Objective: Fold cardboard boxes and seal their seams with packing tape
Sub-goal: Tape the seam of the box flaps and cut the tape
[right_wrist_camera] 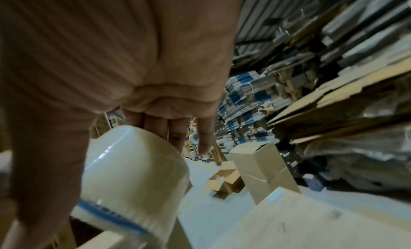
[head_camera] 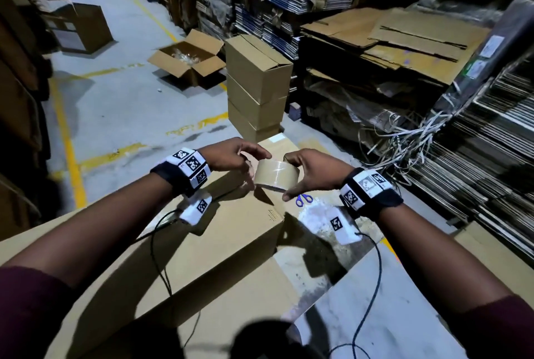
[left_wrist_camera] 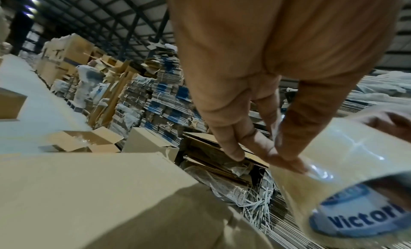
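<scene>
A roll of clear packing tape hangs in the air over a closed cardboard box. My right hand grips the roll from the right, thumb low and fingers over the top. My left hand is at the roll's left side, and its thumb and fingertips pinch the tape's loose end at the roll's surface. In the right wrist view the roll fills the lower left under my palm. A second flat box lies under the first.
Blue-handled scissors lie on the work surface right of the box. Three closed boxes are stacked ahead, with an open box on the floor to their left. Flattened cardboard and loose strapping crowd the right.
</scene>
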Available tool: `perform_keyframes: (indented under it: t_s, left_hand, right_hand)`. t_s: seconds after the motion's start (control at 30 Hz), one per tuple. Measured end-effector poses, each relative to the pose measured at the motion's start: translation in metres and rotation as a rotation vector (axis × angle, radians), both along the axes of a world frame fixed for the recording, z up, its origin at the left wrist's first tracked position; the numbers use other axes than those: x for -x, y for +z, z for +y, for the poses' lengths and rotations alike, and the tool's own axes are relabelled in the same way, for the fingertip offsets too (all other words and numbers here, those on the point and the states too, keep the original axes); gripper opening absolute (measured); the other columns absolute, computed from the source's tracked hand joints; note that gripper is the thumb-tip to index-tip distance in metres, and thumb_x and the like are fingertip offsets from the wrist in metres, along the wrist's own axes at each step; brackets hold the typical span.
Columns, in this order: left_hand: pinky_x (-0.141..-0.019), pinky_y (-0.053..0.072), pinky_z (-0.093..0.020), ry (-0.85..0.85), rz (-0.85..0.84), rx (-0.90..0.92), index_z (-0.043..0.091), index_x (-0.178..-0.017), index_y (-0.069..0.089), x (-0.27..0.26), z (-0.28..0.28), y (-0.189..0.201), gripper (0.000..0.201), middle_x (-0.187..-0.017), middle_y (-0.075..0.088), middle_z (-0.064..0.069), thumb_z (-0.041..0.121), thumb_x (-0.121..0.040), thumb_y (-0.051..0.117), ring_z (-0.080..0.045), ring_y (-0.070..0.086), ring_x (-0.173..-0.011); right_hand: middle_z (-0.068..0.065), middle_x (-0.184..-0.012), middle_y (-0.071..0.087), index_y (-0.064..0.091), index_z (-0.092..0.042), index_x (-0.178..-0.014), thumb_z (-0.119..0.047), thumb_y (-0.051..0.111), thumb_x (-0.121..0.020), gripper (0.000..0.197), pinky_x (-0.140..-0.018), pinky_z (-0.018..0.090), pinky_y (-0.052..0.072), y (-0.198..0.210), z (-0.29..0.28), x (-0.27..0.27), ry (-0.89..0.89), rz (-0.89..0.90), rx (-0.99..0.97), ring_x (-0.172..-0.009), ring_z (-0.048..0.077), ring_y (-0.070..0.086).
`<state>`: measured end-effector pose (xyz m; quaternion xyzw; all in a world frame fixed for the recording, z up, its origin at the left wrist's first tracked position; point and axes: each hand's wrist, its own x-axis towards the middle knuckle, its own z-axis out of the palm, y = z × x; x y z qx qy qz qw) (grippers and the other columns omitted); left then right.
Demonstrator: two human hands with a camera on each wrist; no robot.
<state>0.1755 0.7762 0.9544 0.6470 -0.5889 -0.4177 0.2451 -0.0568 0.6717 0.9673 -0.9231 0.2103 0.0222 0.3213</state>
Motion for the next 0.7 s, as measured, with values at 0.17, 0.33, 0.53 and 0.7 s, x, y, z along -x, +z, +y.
perform_keyframes:
  t_s: [0.17,0.33,0.53,0.7]
  left_hand:
    - [-0.088,0.054,-0.031,0.060,0.059,-0.099,-0.003,-0.110,0.070,0.003,0.000,0.010,0.031,-0.100,0.074,-0.010,-0.017,-0.087,0.055,-0.016,0.068,-0.085]
    - [-0.061,0.050,-0.018,0.125,0.025,-0.120,0.007,-0.090,0.077,0.005,0.004,0.010,0.011,-0.084,0.075,-0.007,-0.001,-0.087,0.070,-0.006,0.063,-0.066]
    - [-0.072,0.061,-0.030,0.421,0.368,-0.143,-0.002,-0.099,0.074,0.010,0.011,0.003,0.013,-0.087,0.075,-0.008,-0.005,-0.088,0.067,-0.016,0.069,-0.069]
    - [-0.089,0.057,-0.045,0.625,0.502,-0.064,-0.009,-0.106,0.071,0.015,0.009,-0.010,0.027,-0.111,0.072,-0.022,0.006,-0.084,0.075,-0.027,0.070,-0.088]
  right_hand:
    - [0.001,-0.084,0.071,0.061,-0.023,-0.083,-0.029,0.097,-0.063,0.042,-0.066,0.047,0.056,-0.009,0.022,0.011,-0.100,-0.128,-0.143,-0.079,0.029,0.069]
    - [-0.014,-0.080,0.067,0.061,-0.027,-0.082,-0.024,0.097,-0.065,0.040,-0.065,0.029,0.050,-0.020,0.036,0.015,-0.175,-0.250,-0.198,-0.076,0.008,0.064]
    - [0.004,-0.084,0.068,0.065,-0.010,-0.096,-0.022,0.096,-0.068,0.043,-0.058,0.025,0.048,-0.030,0.051,0.018,-0.302,-0.405,-0.332,-0.071,0.008,0.062]
    - [-0.001,-0.077,0.066,0.067,-0.002,-0.099,-0.015,0.093,-0.072,0.040,-0.047,0.013,0.039,-0.034,0.059,0.010,-0.382,-0.480,-0.419,-0.056,-0.001,0.055]
